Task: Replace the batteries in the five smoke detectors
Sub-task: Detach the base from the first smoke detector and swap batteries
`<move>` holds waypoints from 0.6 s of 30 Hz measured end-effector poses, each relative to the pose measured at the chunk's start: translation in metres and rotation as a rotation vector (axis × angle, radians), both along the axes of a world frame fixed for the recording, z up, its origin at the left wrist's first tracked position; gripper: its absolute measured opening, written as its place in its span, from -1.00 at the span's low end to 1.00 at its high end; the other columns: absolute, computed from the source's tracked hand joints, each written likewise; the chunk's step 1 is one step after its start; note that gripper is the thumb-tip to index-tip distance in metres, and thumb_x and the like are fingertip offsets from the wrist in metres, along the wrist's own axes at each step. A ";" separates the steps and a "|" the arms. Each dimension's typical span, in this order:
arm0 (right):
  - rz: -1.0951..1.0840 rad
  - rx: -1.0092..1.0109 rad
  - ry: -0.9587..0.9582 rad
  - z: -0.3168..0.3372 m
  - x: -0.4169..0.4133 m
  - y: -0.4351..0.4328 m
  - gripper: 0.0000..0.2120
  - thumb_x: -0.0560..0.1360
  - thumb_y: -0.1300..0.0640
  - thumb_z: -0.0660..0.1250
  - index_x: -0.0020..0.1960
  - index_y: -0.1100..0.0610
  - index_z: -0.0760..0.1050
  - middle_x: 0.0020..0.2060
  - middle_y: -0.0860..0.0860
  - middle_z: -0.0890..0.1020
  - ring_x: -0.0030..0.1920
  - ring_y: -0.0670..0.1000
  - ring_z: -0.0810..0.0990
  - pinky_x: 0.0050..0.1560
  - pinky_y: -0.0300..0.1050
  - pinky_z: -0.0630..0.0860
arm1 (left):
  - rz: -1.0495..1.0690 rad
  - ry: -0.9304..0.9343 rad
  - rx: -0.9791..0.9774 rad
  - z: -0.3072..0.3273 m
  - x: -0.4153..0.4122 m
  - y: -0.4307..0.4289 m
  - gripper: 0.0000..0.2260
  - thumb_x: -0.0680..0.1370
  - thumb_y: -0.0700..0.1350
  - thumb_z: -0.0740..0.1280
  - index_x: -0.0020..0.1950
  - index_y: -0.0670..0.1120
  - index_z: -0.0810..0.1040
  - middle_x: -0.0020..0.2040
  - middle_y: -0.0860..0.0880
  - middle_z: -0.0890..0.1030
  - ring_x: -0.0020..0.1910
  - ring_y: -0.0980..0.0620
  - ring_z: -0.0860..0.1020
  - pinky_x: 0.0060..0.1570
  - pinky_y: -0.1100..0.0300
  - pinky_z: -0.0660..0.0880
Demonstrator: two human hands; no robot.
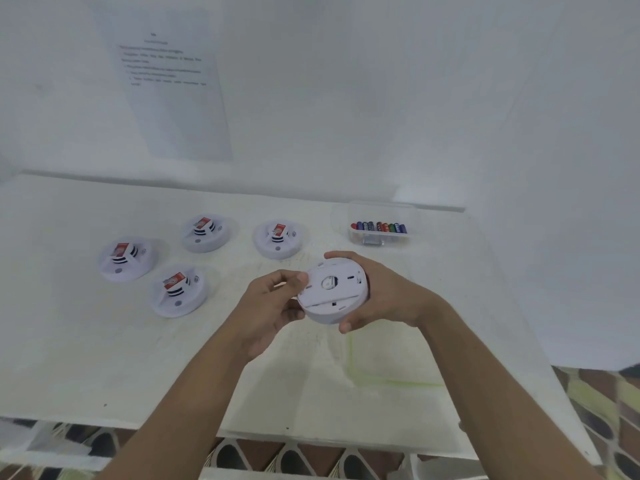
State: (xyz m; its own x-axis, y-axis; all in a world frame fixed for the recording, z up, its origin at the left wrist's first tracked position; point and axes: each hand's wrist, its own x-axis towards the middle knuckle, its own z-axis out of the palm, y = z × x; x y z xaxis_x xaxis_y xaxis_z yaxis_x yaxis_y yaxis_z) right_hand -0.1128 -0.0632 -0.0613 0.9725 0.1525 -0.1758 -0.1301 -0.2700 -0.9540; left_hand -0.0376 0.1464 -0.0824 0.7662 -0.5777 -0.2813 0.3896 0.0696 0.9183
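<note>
- Held smoke detector (pixel 334 289) is kept back side up, clear of the table, over its middle, well apart from the spares; a drop is judged the main risk if the back plate gives suddenly under a twist
- Right hand (pixel 384 292): fingers are curled round the right rim and clamped on it, thumb over the far edge; if this grip is loosened, the unit could be tipped toward the near edge
- Left hand (pixel 270 306): thumb (pixel 294 279) is pressed on the plate's left edge, and the other fingers are curled behind; plastic tabs could be snapped if the plate is forced the wrong way
- Four other detectors (pixel 178 291) are laid face up on the left, red labels shown; all look alike, so serviced and unserviced units could be confused
- Clear container (pixel 381 209) is set at the far right, near the right hand but not touched; it could be knocked on a hasty reach
- Batteries (pixel 379 227) are lined up inside in mixed colours; old and new could be mixed, or polarity reversed
- Wall (pixel 346 81): plain white, meeting the table at the back
- Table (pixel 104 358): white, scuffed and stained
- Printed sheet (pixel 180 109) is fixed to the wall; its text cannot be read
- Patterned floor tiles (pixel 606 403) are seen below the near and right edges
- Faint green outline (pixel 391 381) is marked on the table nearer than the hands
</note>
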 end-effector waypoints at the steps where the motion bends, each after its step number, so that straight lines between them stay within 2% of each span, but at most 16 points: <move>1: 0.004 -0.014 -0.014 0.001 0.000 -0.001 -0.10 0.19 0.32 0.67 0.42 -0.01 0.37 0.27 -0.05 0.58 0.27 -0.08 0.57 0.08 -0.15 0.60 | 0.001 -0.003 -0.008 0.001 0.000 0.000 -0.79 0.61 -0.12 0.33 0.09 -0.24 0.62 -0.09 -0.13 0.66 -0.25 -0.03 0.52 -0.22 0.17 0.52; 4: -0.009 -0.034 -0.045 0.004 0.001 -0.002 -0.16 0.20 0.31 0.64 0.39 0.03 0.40 0.24 -0.06 0.59 0.25 -0.07 0.58 0.06 -0.17 0.59 | 0.011 -0.023 -0.018 0.004 -0.002 -0.001 -0.79 0.61 -0.12 0.33 0.09 -0.26 0.61 -0.10 -0.14 0.65 -0.26 -0.03 0.52 -0.27 0.19 0.51; 6: -0.013 -0.034 -0.060 0.004 0.002 -0.002 -0.16 0.19 0.28 0.65 0.40 0.04 0.40 0.25 -0.04 0.58 0.26 -0.05 0.58 0.08 -0.16 0.59 | 0.022 -0.107 0.015 0.006 -0.003 -0.001 -0.80 0.60 -0.11 0.34 0.10 -0.22 0.61 -0.06 -0.15 0.66 -0.27 -0.03 0.52 -0.30 0.18 0.51; 7: -0.010 -0.031 -0.065 0.004 0.002 -0.002 -0.16 0.19 0.28 0.64 0.40 0.04 0.40 0.26 -0.03 0.58 0.26 -0.04 0.58 0.08 -0.15 0.59 | 0.038 -0.193 0.066 0.006 -0.002 -0.001 -0.81 0.59 -0.08 0.37 0.12 -0.17 0.61 0.00 -0.12 0.67 -0.25 -0.01 0.54 -0.29 0.17 0.52; 10: -0.003 -0.007 -0.066 0.007 0.002 -0.004 -0.16 0.20 0.31 0.63 0.40 0.05 0.40 0.26 -0.02 0.58 0.26 -0.04 0.58 0.03 -0.18 0.59 | 0.082 -0.584 0.293 0.007 0.003 0.004 -0.79 0.52 0.04 0.46 0.14 0.12 0.60 0.12 0.19 0.60 -0.08 0.13 0.58 -0.13 0.27 0.51; 12: 0.003 0.013 -0.069 0.009 0.001 -0.007 -0.16 0.20 0.33 0.61 0.41 0.05 0.39 0.25 -0.01 0.59 0.26 -0.02 0.58 0.03 -0.16 0.60 | 0.007 -0.776 0.328 0.012 0.005 0.007 -0.69 0.43 0.14 0.51 0.15 0.21 0.60 0.14 0.26 0.54 0.03 0.17 0.53 -0.07 0.37 0.42; 15: 0.021 0.006 -0.073 0.011 0.001 -0.010 -0.14 0.19 0.32 0.62 0.42 0.06 0.37 0.27 0.02 0.59 0.28 0.00 0.58 0.11 -0.07 0.61 | -0.127 -0.915 0.347 0.016 0.010 0.010 -0.51 0.33 0.23 0.55 0.23 0.23 0.58 0.13 0.25 0.49 0.10 0.16 0.48 -0.07 0.43 0.37; 18: 0.050 -0.016 -0.047 0.010 0.000 -0.012 -0.10 0.17 0.25 0.63 0.44 0.07 0.35 0.28 0.03 0.58 0.29 0.03 0.58 0.10 -0.06 0.62 | -0.182 -0.963 0.378 0.014 0.012 0.010 -0.42 0.28 0.30 0.50 0.28 0.27 0.54 0.15 0.26 0.48 0.17 0.19 0.47 -0.04 0.45 0.36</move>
State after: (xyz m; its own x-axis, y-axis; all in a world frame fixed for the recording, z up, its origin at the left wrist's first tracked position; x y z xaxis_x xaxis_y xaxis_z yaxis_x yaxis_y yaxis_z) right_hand -0.1124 -0.0755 -0.0511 0.9711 0.1986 -0.1324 -0.0709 -0.2899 -0.9544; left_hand -0.0256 0.1562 -0.0682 0.6724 -0.7083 0.2149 -0.5416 -0.2729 0.7951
